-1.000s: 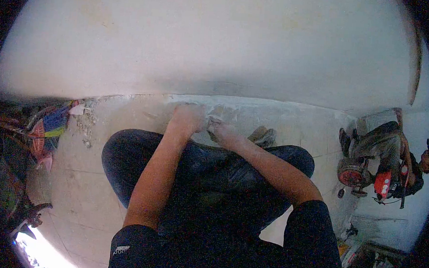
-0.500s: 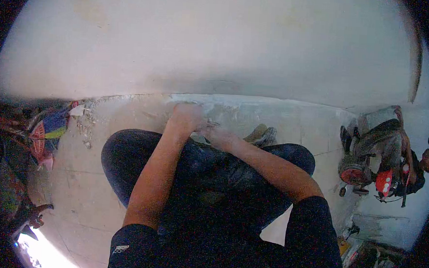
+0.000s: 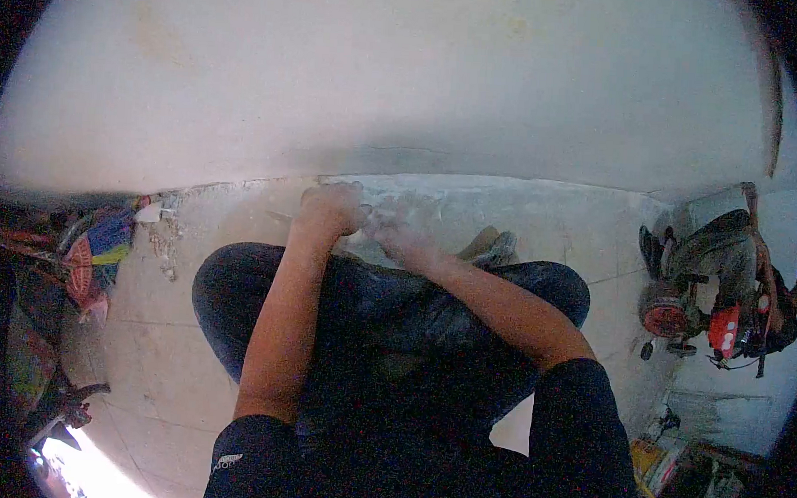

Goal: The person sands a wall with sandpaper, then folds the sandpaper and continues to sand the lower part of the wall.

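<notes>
Head view: a person squats facing a white wall (image 3: 407, 78), both bare arms stretched forward over dark trousers (image 3: 385, 329) to the foot of the wall.
Left hand (image 3: 328, 207): curled into a loose fist on the floor tiles (image 3: 141, 344), right at the wall's base; a thin pale sliver sticks out to its left, too blurred to name, and whether the fist grips it cannot be told.
Right hand (image 3: 397, 235): dusted white, lying on the whitish smeared patch (image 3: 428, 201) of floor just beside the left hand; motion blur hides the fingers, so its grip cannot be told.
Smeared patch: runs along the joint between wall and floor, directly under and ahead of both hands.
Shoe (image 3: 493, 248): grey toe showing beyond the right forearm, near the patch.
Writing: small white lettering on the dark left sleeve (image 3: 230, 461), too small to read.
Right side: a grimy power tool (image 3: 717, 284) with red parts stands on the floor, well apart from the hands.
Left side: colourful bags (image 3: 96, 251) and rubble (image 3: 165, 228) lie by the wall.
</notes>
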A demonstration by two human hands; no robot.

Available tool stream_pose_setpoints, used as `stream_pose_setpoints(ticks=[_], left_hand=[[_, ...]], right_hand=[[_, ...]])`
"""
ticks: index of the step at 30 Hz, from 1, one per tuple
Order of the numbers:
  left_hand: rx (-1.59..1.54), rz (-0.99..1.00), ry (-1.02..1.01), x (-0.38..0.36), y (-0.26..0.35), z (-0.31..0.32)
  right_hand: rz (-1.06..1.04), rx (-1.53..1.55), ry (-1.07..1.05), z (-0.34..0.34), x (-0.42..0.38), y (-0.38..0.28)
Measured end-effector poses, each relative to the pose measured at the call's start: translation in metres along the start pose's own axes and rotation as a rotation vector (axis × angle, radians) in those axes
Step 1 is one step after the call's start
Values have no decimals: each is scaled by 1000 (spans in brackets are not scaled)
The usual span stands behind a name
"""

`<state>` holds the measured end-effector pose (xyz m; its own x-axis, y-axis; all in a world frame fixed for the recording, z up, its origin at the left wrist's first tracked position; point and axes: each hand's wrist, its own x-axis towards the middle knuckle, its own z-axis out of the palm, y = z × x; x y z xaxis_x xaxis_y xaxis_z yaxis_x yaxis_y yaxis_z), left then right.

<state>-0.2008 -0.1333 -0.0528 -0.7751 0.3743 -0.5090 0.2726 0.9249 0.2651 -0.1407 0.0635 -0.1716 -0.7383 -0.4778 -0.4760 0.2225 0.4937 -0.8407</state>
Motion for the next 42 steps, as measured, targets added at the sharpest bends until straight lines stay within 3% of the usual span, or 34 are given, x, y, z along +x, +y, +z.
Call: stream_pose_setpoints(ticks=[2, 3, 5, 6, 8, 9, 11, 12, 14, 15, 17, 18, 20, 21, 23, 25, 26, 27, 29, 32, 34, 37, 39, 41, 42], left_hand=[[-19, 2, 35, 1, -10, 7], [-19, -1, 37, 3, -13, 9], [-55, -6, 28, 10, -18, 12], [-54, -10, 29, 9, -16, 8], [-40, -63, 27, 2, -8, -1], [-40, -64, 23, 1, -8, -1], [-54, -52, 12, 1, -9, -2], [-51, -51, 7, 3, -10, 1], [-16, -52, 13, 11, -10, 9], [-16, -51, 16, 14, -12, 12], [-8, -28, 18, 19, -16, 16], [-8, -29, 20, 14, -14, 10], [-43, -42, -43, 1, -6, -6], [-43, -44, -47, 2, -7, -4], [-58, -41, -28, 7, -10, 0], [-39, -50, -15, 11, -11, 2], [-24, -62, 0, 12, -12, 3], [-24, -61, 0, 9, -13, 2], [-65, -58, 41, 5, -20, -4], [-130, -120, 44, 1, -33, -18], [-109, -181, 76, -8, -32, -29], [-84, -251, 101, -10, -35, -31], [-82, -262, 94, -14, -34, -33], [-97, -280, 40, -18, -29, -38], [-98, -278, 44, -17, -29, -37]], right_hand=[[190, 254, 202, -6, 12, 27], [-33, -336, 397, -13, 14, 31], [-271, -927, 577, -14, 21, 38], [-144, -608, 407, -6, 17, 26], [-14, -286, 228, 4, 8, 14], [-238, -547, 146, 7, 5, 12], [-463, -799, 62, 8, 6, 8], [-116, -364, 153, 5, 12, 8], [225, 75, 234, -7, 16, 11], [-86, -404, 362, -17, 17, 31], [-409, -881, 476, -18, 20, 38], [-152, -345, 295, -8, 22, 33], [106, 188, 94, 7, 21, 26], [-313, -334, 70, 13, 17, 22], [-729, -855, 48, 16, 15, 12], [1, -457, 13, 13, 23, 11], [1, -456, 14, 10, 35, 29], [-189, -725, 233, 11, 57, 76], [-385, -991, 458, 13, 75, 111], [-397, -876, 438, 17, 68, 94], [-708, -844, 143, 14, 31, 27], [-808, -780, 134, 9, 28, 31], [-720, -816, 196, 7, 46, 43], [-411, -892, 350, 0, 54, 50], [-246, -810, 312, -1, 46, 30]])
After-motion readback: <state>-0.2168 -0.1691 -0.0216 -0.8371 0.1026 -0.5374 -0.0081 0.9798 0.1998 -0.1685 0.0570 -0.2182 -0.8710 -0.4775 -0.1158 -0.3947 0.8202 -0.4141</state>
